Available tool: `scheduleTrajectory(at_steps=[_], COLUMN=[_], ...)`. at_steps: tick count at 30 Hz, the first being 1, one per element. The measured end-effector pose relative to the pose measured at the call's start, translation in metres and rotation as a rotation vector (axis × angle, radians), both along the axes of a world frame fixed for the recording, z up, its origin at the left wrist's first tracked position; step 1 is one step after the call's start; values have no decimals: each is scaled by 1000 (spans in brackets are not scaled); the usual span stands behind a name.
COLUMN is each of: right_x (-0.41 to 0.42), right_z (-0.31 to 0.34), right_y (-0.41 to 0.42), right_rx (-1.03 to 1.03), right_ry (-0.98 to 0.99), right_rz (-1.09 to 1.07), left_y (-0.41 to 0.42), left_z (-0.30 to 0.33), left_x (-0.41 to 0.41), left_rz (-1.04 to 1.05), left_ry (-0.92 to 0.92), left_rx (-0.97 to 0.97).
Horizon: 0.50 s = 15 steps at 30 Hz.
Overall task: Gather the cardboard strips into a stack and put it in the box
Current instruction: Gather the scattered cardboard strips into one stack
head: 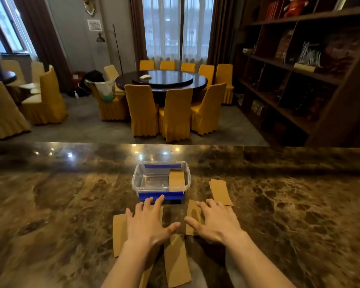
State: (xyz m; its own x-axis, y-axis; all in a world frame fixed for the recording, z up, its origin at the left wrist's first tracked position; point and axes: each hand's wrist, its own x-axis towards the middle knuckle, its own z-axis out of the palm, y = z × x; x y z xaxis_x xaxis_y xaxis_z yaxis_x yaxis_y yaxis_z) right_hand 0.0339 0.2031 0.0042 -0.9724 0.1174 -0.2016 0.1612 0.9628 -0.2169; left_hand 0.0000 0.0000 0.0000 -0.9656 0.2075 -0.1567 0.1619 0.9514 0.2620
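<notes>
A clear plastic box [135, 179] with blue clips stands on the marble counter, and one brown cardboard strip [176, 179] leans inside its right side. Several more strips lie flat around it: one at the left [119, 233], one in the middle near me [176, 262], one under my right fingers [192, 217], and a small pile to the right of the box [220, 192]. My left hand [148, 223] is spread flat over a strip just in front of the box. My right hand [214, 221] is also spread, palm down, fingers resting on a strip. Neither hand grips anything.
The brown marble counter [67, 204] stretches wide to both sides, with its far edge just behind the box. Beyond it is a room with a round dark table [161, 79], yellow-covered chairs and a dark bookshelf [299, 69] at the right.
</notes>
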Motion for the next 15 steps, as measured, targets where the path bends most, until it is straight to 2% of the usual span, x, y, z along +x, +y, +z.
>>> scheduleTrajectory(at_steps=[3, 9, 15], right_x=[1, 1, -2], right_z=[-9, -18, -20], right_y=[-2, -6, -13], right_rx=[17, 45, 88], right_ry=[-40, -57, 7], right_rz=[27, 31, -18], left_y=[0, 3, 6], left_z=[-11, -24, -29], left_x=[3, 3, 4], left_rz=[15, 56, 135], left_ry=[-44, -18, 22], left_rx=[-35, -13, -20])
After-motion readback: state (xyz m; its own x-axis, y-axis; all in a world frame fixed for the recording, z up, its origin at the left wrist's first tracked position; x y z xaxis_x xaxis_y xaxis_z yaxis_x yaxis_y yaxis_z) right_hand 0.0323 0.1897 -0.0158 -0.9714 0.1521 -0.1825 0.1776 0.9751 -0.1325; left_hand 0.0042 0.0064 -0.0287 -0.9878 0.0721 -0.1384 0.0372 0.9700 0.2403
